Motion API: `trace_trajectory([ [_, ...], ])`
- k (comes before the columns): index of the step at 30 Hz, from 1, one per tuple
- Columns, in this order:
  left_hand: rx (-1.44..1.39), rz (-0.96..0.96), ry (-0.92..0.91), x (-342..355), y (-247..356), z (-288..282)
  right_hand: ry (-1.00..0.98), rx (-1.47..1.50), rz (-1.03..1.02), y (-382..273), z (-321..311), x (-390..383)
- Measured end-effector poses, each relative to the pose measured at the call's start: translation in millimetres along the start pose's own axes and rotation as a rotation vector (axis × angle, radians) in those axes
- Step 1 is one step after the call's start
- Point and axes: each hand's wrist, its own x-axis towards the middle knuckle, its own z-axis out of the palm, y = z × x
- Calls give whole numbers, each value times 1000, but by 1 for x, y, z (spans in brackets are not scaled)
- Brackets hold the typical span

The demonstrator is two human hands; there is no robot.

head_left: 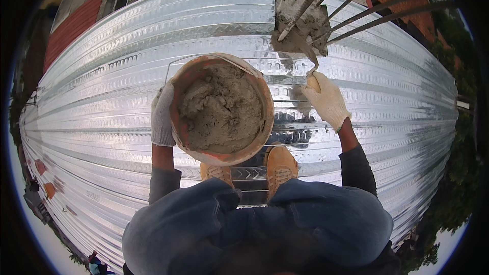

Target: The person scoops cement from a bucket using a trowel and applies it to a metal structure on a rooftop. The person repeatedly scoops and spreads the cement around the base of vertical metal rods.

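A round orange bucket (268, 103), its rim smeared grey, is tilted toward me and holds wet mortar (221, 109). My left hand (162, 117), in a white knit glove, grips the bucket's left side; its fingertips are hidden behind the wall. The thin wire handle arches over the far rim. My right hand (330, 101), gloved too, is closed round the wooden handle of a trowel (310, 57). The trowel's mortar-coated blade reaches forward to the near edge of a grey mortar patch (300, 38) around several upright steel bars (308, 10).
Shiny ribbed metal decking (102, 102) spreads all around. My tan shoes (281, 168) stand on it behind the bucket. The bars fan out at the upper right. Beyond the far edge lie roofs, one reddish (76, 25). Orange debris (49, 190) lies at the lower left.
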Motion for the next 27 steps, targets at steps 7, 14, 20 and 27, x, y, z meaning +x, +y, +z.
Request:
trace_trajectory([
  [7,13,16,-34,1,0,0,-164,-166,-22,8,-50,26],
  [14,47,21,22,1,-3,-6,-295,-258,-67,-7,-85,52],
  [20,24,66,-5,0,0,-1,-292,-383,-86,-10,-87,73],
  [27,66,55,57,5,-12,-15,-149,-310,-79,-8,-71,62],
])
